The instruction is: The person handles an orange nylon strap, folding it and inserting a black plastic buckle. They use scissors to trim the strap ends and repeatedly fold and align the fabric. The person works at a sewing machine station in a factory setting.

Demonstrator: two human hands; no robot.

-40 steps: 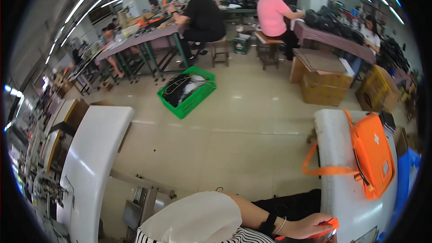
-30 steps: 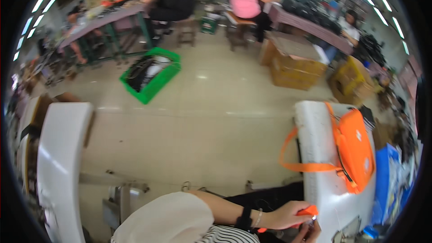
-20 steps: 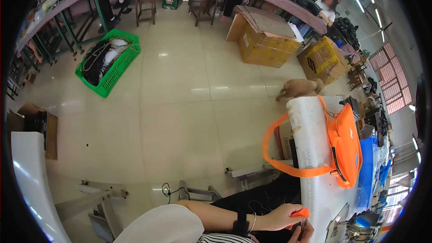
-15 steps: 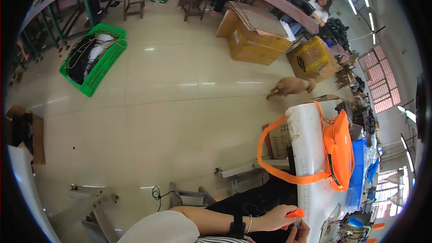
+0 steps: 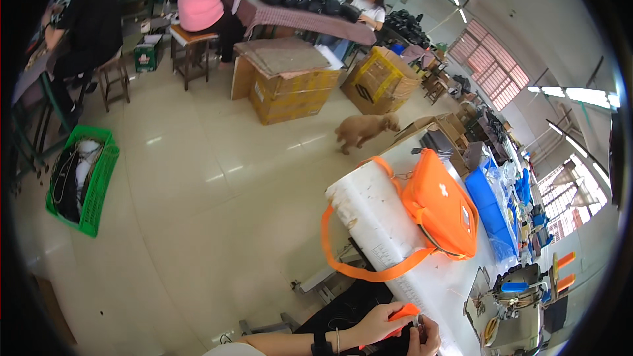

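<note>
Near the lower edge, my left hand (image 5: 381, 324), with a black band and a bangle at its wrist, is closed on a small orange fabric piece (image 5: 407, 311). Close against it, my right hand (image 5: 425, 337) has its fingers pinched together at the end of that piece; what sits between them is too small to make out. Both hands are above the near edge of a white worktable (image 5: 369, 204). Farther along this table lies an orange bag (image 5: 438, 207) with a white cross, its orange strap (image 5: 359, 272) looping over the left edge.
A blue bin (image 5: 491, 207) with clear plastic stands beyond the bag. To the right is a sewing machine (image 5: 521, 287) with orange spools (image 5: 566, 282). A brown dog (image 5: 364, 130) stands near cardboard boxes (image 5: 293, 92). A green crate (image 5: 99, 191) sits on the floor; several people sit at far tables.
The view has swung up and to the right, bringing the bag and more of the room into sight. My hands stay together at the orange piece, which remains in my left hand.
</note>
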